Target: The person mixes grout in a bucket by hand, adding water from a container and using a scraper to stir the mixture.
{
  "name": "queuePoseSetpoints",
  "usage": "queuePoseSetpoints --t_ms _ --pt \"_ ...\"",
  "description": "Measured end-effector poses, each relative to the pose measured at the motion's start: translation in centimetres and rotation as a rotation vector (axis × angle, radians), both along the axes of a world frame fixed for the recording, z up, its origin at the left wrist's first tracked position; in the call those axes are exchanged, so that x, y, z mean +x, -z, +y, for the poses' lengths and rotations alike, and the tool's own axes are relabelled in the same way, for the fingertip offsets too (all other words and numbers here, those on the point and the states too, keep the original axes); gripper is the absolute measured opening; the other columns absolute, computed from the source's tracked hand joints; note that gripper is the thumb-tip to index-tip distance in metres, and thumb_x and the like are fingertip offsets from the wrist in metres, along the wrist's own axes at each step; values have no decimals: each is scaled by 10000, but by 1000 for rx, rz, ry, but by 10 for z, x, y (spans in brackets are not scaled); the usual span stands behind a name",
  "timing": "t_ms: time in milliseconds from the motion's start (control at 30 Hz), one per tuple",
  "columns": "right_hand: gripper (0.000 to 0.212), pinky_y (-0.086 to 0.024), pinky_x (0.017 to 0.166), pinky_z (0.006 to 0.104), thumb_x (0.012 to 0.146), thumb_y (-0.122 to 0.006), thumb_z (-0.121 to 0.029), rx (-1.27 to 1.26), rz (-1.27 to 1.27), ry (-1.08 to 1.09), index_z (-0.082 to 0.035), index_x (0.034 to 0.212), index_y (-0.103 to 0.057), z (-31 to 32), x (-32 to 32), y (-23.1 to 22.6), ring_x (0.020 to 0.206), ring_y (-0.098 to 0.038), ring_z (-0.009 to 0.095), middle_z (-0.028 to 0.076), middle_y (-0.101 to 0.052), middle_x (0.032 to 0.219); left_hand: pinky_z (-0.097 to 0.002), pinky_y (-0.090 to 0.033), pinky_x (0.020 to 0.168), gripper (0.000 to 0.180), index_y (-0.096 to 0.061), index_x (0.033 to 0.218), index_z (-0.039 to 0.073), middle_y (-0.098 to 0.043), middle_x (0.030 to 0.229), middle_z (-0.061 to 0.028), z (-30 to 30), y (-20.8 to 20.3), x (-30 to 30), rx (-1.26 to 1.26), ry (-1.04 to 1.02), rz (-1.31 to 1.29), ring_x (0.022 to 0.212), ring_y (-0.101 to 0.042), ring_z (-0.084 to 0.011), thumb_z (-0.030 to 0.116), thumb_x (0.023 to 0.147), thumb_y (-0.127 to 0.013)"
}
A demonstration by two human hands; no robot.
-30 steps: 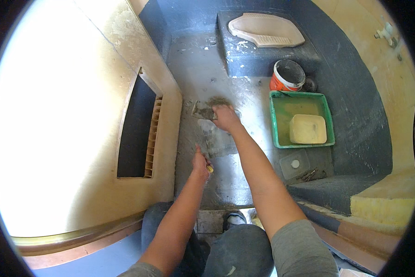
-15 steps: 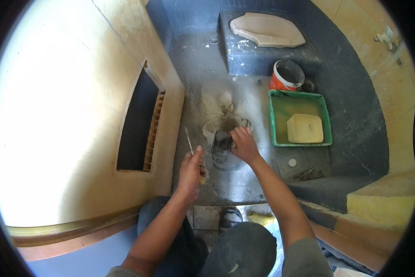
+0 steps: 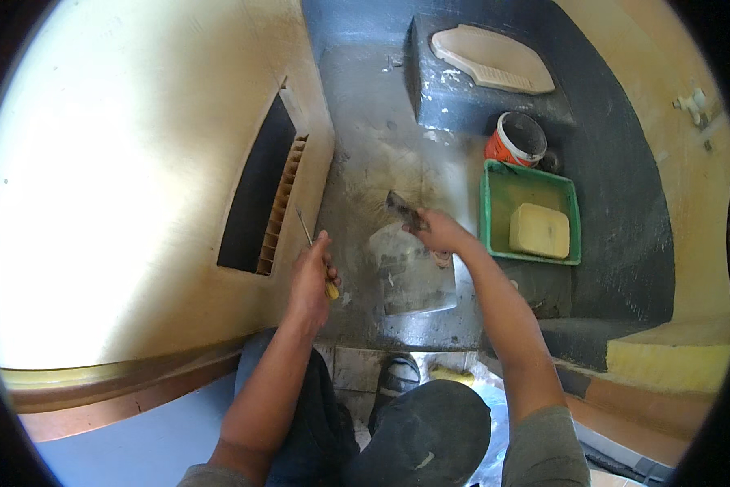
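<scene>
From the head view, we see our left hand (image 3: 312, 272) with its fingers curled round a thin metal-shafted tool with a yellow handle (image 3: 332, 290), its tip pointing up and away beside the wall opening. Our right hand (image 3: 442, 231) has its fingers closed on the near end of a dark, flat-bladed scraper (image 3: 401, 207), held at the middle of the smeared grey floor (image 3: 357, 174); we cannot tell whether its edge touches down. Just below it lies a shiny, pale, four-sided patch (image 3: 418, 280), perhaps wet floor, perhaps a sheet. We judge the work partway: that patch looks cleaner, while brownish smears past the blade seem left to do. A green rectangular plastic tub (image 3: 577, 215) stands to the right.
</scene>
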State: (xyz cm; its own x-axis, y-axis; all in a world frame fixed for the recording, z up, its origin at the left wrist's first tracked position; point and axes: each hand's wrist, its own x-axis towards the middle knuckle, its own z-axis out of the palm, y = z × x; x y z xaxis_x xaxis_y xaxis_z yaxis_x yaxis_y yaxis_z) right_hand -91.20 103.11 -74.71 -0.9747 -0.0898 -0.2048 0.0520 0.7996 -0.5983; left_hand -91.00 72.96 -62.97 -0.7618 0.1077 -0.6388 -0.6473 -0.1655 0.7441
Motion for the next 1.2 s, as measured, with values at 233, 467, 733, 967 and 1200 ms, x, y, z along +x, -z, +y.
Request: queuePoseSetpoints --t_ms 233,467,733,967,1200 --pt "620 -507 910 396 954 -617 -520 -66 -306 158 -13 1311 -597 37 -80 -62 1014 -659 292 188 -687 1158 -295 -421 681 430 -576 1200 88 -456 909 9 -10 8 -8 1 -36 35 763 -456 -114 448 971 -634" --pt "617 -509 902 400 957 -604 -528 8 -308 38 -4 1281 -602 37 -80 -51 997 -669 303 199 -688 1148 -287 -425 697 495 -572 1231 76 -442 958 1 -2 8 -7 -40 -6 1 769 -455 -116 475 950 -657" --pt "519 -495 918 442 963 -620 -435 93 -188 46 16 1219 -607 43 -42 -53 1051 -645 381 233 -681 1135 -289 -427 713 541 -562 1268 68 -437 990 -2 9 12 -4 -37 43 -28 791 -451 -122 490 943 -661" --pt "339 -390 976 451 845 -635 -157 544 325 21 -69 1167 -573 -8 38 -46 1155 -572 293 113 -629 1117 -305 -430 628 412 -558 1005 91 -449 846 -4 11 29 -8 -117 154 49 708 -472 -127 483 941 -665" --pt "273 -382 968 434 835 -541 -39 560 247 155 -73 1099 -603 -25 124 0 1157 -530 283 106 -595 1134 -293 -390 553 419 -571 1053 79 -482 785 7 41 34 1 -174 237 127 628 -460 -108 473 941 -656"
